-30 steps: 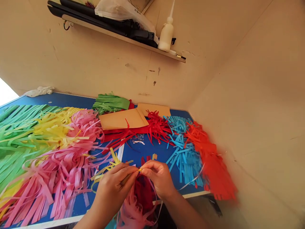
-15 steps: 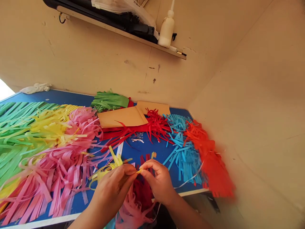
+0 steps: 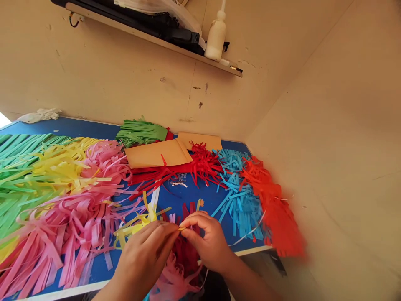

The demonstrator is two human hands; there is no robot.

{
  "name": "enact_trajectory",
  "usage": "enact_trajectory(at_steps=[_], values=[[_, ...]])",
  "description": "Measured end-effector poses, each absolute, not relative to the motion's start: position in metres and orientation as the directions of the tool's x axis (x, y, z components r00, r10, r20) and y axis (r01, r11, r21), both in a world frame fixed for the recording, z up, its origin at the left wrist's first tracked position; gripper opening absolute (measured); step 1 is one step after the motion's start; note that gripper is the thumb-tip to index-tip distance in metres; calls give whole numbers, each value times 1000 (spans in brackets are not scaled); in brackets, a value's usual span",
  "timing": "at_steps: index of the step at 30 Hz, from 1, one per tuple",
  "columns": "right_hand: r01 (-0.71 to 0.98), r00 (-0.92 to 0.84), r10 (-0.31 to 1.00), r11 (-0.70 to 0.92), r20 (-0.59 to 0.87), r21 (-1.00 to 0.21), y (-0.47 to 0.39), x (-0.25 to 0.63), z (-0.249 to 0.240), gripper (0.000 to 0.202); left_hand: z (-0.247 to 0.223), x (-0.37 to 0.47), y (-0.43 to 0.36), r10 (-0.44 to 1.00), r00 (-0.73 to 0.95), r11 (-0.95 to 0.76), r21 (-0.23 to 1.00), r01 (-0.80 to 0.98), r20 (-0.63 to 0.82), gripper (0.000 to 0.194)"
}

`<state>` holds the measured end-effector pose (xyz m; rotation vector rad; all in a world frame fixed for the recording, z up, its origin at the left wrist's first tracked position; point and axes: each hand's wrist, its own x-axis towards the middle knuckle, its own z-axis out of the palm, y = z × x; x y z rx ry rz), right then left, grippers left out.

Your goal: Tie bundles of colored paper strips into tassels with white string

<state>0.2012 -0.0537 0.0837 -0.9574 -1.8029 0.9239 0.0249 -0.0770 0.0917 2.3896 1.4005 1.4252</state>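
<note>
My left hand [image 3: 145, 246] and my right hand [image 3: 205, 240] meet over the table's front edge. Both pinch a small twisted bit of yellow paper strip [image 3: 182, 228] between thumbs and fingertips. Loose yellow paper fringe [image 3: 140, 219] lies just beyond my left hand. Dark red paper fringe [image 3: 187, 253] hangs below and between the hands, with pink paper fringe [image 3: 177, 276] lower down near my lap. A thin white string [image 3: 247, 238] runs from the right side of the table toward my right hand; where it ends is hidden.
Green [image 3: 19, 175], yellow [image 3: 59, 161] and pink fringe [image 3: 75, 213] cover the left of the blue table [image 3: 200, 196]. Brown envelopes [image 3: 159, 154] and red fringe [image 3: 206, 165] lie behind. Blue [image 3: 246, 200] and orange-red fringe [image 3: 278, 213] sit right. A wall shelf [image 3: 156, 39] holds a white bottle [image 3: 216, 37].
The view has shifted slightly. My fingers still pinch the yellow strip, which now looks more twisted, and my left fingers are drawn closer over it.
</note>
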Motion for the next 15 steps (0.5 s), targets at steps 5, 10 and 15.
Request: enact_trajectory(at_steps=[5, 10, 15], values=[[195, -331, 879, 419, 343, -887, -51, 204, 82, 13, 91, 31, -81, 675, 179, -624, 425, 655, 715, 12], [155, -343, 911, 298, 231, -942, -49, 210, 81, 19, 92, 29, -80, 655, 191, -636, 397, 662, 731, 12], [222, -307, 925, 298, 223, -928, -52, 211, 80, 22, 95, 24, -77, 717, 252, -645, 479, 595, 650, 15]])
